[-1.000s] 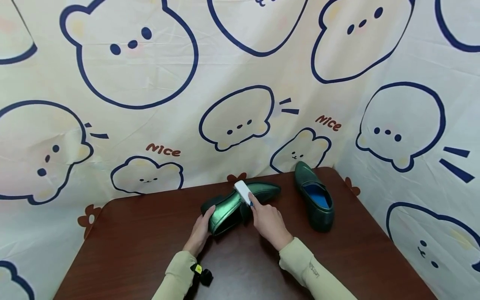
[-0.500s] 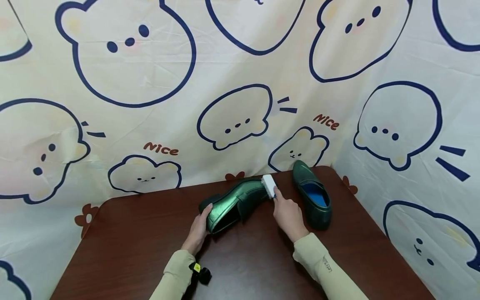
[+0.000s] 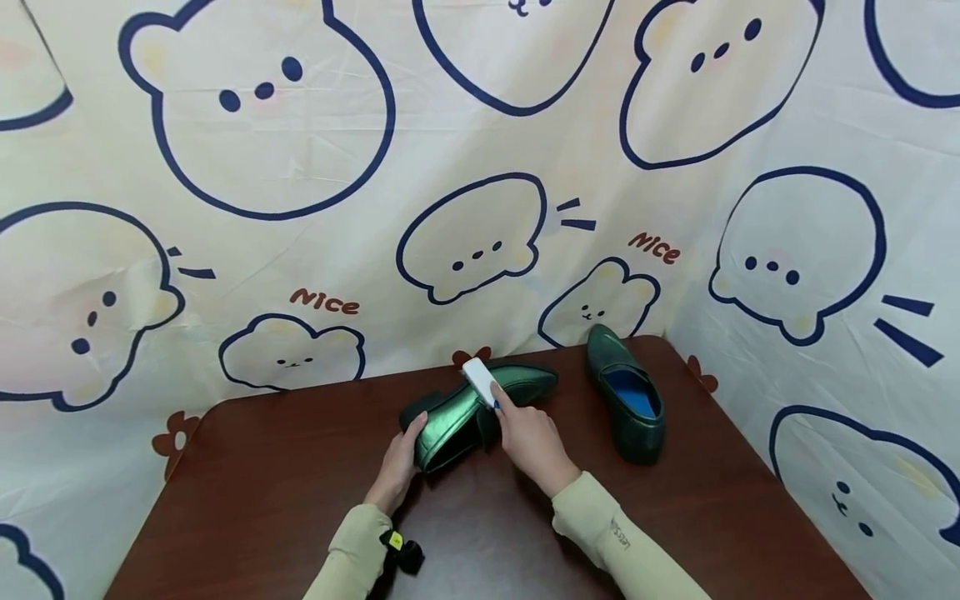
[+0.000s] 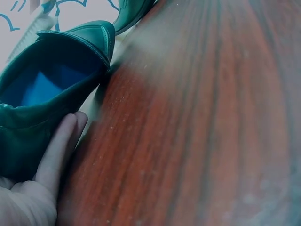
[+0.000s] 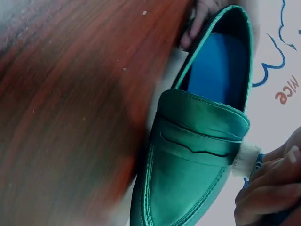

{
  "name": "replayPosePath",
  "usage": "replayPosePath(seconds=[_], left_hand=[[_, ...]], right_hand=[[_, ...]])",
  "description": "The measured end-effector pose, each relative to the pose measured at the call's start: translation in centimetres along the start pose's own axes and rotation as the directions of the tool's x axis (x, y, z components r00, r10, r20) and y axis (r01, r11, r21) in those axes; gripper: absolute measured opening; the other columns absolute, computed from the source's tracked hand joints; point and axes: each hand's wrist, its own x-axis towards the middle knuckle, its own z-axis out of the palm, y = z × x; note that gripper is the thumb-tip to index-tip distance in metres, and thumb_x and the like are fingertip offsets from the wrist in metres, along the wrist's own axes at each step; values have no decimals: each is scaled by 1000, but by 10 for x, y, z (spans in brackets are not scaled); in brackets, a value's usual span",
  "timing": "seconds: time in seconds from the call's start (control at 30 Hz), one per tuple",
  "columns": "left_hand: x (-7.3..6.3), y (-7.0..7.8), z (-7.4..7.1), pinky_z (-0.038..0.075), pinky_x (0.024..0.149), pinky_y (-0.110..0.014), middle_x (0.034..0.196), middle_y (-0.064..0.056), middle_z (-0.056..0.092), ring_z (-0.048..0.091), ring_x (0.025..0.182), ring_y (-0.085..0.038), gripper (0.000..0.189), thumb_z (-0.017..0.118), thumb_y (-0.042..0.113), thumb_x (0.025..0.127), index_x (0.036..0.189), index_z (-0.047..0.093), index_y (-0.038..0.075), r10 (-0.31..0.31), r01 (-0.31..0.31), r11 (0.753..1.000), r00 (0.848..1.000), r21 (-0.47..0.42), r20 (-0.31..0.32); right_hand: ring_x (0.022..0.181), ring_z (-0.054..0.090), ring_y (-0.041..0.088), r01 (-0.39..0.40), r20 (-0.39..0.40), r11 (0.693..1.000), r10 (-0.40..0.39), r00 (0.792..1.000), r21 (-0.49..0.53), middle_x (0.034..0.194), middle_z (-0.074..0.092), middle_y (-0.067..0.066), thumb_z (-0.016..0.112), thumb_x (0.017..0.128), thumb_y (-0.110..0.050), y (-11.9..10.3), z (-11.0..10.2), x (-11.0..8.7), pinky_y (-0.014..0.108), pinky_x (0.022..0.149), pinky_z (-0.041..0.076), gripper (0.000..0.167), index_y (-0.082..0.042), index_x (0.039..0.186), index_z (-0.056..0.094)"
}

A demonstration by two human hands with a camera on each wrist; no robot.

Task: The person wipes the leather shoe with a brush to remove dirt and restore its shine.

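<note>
A shiny green loafer with a blue insole lies tipped on its side, toe to the right. My left hand grips it by the heel; in the left wrist view the fingers run along the shoe's outer wall. A brush with a white back is held in my right hand, the index finger stretched along it. In the right wrist view its pale bristles meet the loafer's side beside the strap. Part of the brush handle is hidden in the palm.
The matching green loafer stands upright to the right, near the back corner of the brown wooden table. A light cloth with bear drawings hangs behind the table and along its right side.
The brush in my right hand went right to the toe half a second ago and is now back left at the shoe's middle. My left hand keeps its hold on the heel.
</note>
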Motion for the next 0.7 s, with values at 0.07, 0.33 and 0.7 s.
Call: replayPosePath(seconds=[0.07,0.33,0.7], left_hand=[[0,0,0,52,91,-36,130,-14,59,63,102,-17,81,48,69,100,147,47,3,-5,5,1000,1000,15,-2],[1,0,1,53,89,-34,127,-13,60,64,100,-16,80,48,69,100,146,47,3,2,-2,1000,1000,4,-4],[-1,1,0,53,87,-33,123,-10,62,64,98,-15,76,47,68,101,145,48,5,11,-11,1000,1000,-13,4]], right_hand=[[44,43,9,-8,0,1000,8,1000,-23,57,50,-3,59,107,-21,0,2,1,25,45,40,50,-18,155,49],[45,46,15,-117,-65,989,111,992,-95,57,53,2,61,106,-23,22,-2,1,31,45,41,51,-19,156,48],[50,51,16,-230,-65,973,228,972,-23,64,57,4,59,106,-21,46,-12,-2,33,52,48,53,-15,157,44]])
